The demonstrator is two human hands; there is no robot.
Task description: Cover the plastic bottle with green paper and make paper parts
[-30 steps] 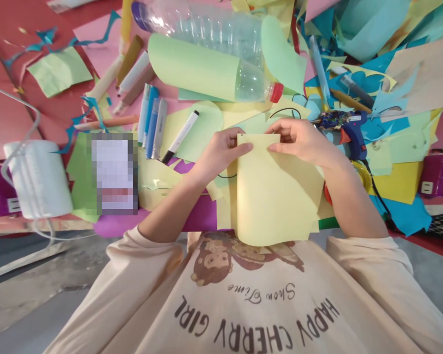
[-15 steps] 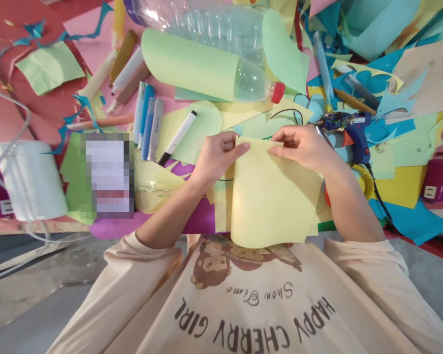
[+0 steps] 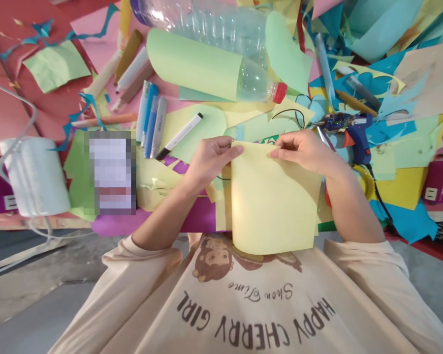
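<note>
A pale yellow sheet of paper (image 3: pixel 275 201) is bent over in a loose curve, its rounded fold toward my body and its upper edges held together. My left hand (image 3: pixel 216 160) pinches the upper left corner between thumb and fingers. Along the same upper edge, farther right, my right hand (image 3: pixel 299 150) pinches the paper with thumb and fingertips. Beyond my hands lies a clear plastic bottle (image 3: pixel 256 83) with a red cap and a light green paper wrapped around it. A white marker (image 3: pixel 180 135) with black ends rests left of my left hand.
Right of my right hand lies a blue glue gun (image 3: pixel 360 137) with its cord, beside a yellow tape roll (image 3: pixel 365 182). Several markers (image 3: pixel 153 120) and a phone-like blurred object (image 3: pixel 112 172) are on the left, near a white corded block (image 3: pixel 35 177). Paper scraps cover much of the table.
My left hand has shifted slightly left and toward me along the paper's edge. The paper's lower fold hangs a little lower, and its edges sit more evenly. The view has moved slightly.
</note>
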